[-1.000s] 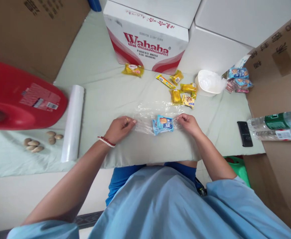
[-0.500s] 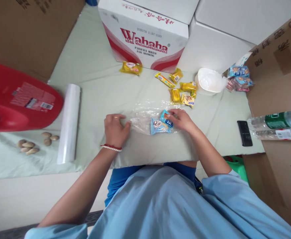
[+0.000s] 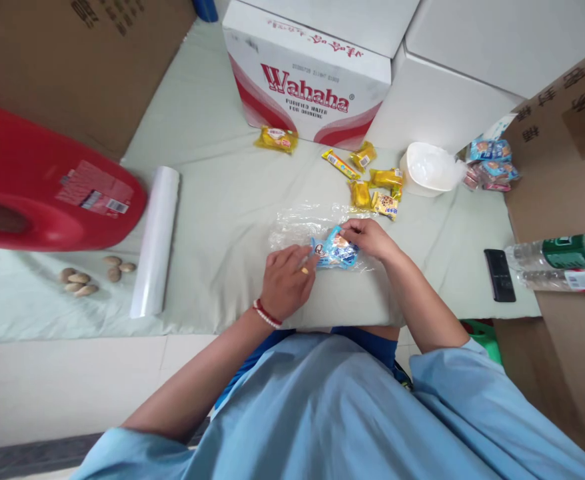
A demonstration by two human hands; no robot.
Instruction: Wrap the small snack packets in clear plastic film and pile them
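Two light-blue snack packets lie overlapped on a sheet of clear plastic film near the table's front edge. My left hand, wearing a ring and a red and white bracelet, has its fingers closed at the left edge of the packet marked Q. Its fingertips are partly hidden. My right hand pinches the upper right of the other blue snack packet, which lies over the first.
Yellow-wrapped snacks and a white plastic tub stand beyond the film. A Wahaha carton is behind them. To the left are a film roll, a red jug and several stones; to the right, a phone and bottles.
My left hand has moved right, from the film's left side to the Q packet. The right hand has shifted the other packet down over it. The view has turned slightly.
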